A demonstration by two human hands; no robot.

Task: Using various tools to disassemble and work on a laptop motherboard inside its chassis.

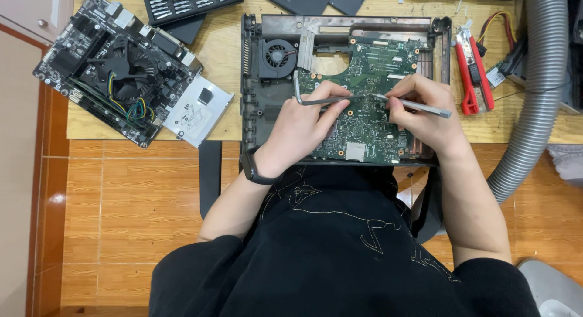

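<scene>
My left hand [300, 126] is closed around a bent metal tool [322, 100], an L-shaped bar whose short leg points up toward the cooling fan [278, 54] in the upper middle of the frame. My right hand [419, 107] pinches a slim silver screwdriver [419, 104] like a pen, its tip meeting the end of the bar over the green laptop motherboard [364, 119], which sits in the open laptop base [252, 98] at the centre of the frame, near the wooden table's [225, 44] front edge.

The risk I see is a slip. Both tools are hard metal and their ends meet right above small board components; too much force on either could skid a tip across the board, scratching traces or knocking off a part. I cannot tell exactly what the tips touch. My left wrist rests on the lower board, so leaning could flex it. The base slightly overhangs the table edge toward my lap, and a hard pry could shift it. The desktop motherboard [115, 65] at upper left and the red tool [473, 74] at right lie well apart.
</scene>
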